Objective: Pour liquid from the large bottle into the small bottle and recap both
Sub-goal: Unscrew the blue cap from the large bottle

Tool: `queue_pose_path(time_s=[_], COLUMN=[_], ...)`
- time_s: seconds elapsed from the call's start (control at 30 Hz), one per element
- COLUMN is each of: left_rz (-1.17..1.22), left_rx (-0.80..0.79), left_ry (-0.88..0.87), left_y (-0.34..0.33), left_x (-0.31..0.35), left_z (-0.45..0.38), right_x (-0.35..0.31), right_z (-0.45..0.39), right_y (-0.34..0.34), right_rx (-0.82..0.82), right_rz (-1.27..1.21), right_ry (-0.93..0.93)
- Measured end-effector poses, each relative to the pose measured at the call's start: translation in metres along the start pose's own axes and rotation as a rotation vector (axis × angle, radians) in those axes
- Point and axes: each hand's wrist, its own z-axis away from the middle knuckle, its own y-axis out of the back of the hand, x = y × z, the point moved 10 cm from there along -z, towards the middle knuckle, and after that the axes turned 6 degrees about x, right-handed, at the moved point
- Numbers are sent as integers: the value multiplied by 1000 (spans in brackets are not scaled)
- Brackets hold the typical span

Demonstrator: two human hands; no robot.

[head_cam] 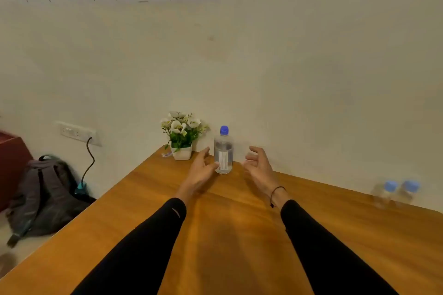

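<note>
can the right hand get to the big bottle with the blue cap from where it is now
Probably yes. The right hand is open beside the large bottle, with only bare table between them. The left hand is on the bottle's other side, so it does not block that approach.

The two small clear bottles with light-blue caps [395,193], near the right end of the wooden table's [239,223] far edge, are blurred; their fill level cannot be told. The print on the white label of the tall clear bottle with the blue cap [223,151] is too small to read. The left hand [202,170] hides part of its lower left side. Both black sleeves [143,246] and the table run off the bottom edge.
</note>
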Motion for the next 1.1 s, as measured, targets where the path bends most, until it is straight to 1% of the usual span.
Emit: queue_pose_path(time_s=[0.13, 0.2, 0.3, 0.4, 0.5, 0.67, 0.93, 1.1], left_rz=[61, 74, 66, 62, 48, 12, 23, 10], left_rx=[-73, -79, -69, -113, -161, -235, -351, -404], left_ry=[-60, -64, -89, -83, -101, -121, -168, -220], left_y=[-12, -14, -9, -9, -15, -28, -47, -52], left_x=[5, 2, 0, 2, 6, 15, 21, 24], left_z=[-13, -15, -10, 11, 45, 122, 247, 300], right_x=[-10, -10, -10, -11, -14, -24, -29, -30], right_z=[-15, -20, -18, -1, 33, 115, 250, 309], right_y=[-41, -55, -56, -43, -23, 16, 70, 91], right_rx=[-79, -111, -112, -110, -117, -110, -32, 4], right_rz=[-91, -123, -80, -38, -7, 32, 32, 32], right_ry=[6, 5, 21, 45, 55, 50, 65, 60])
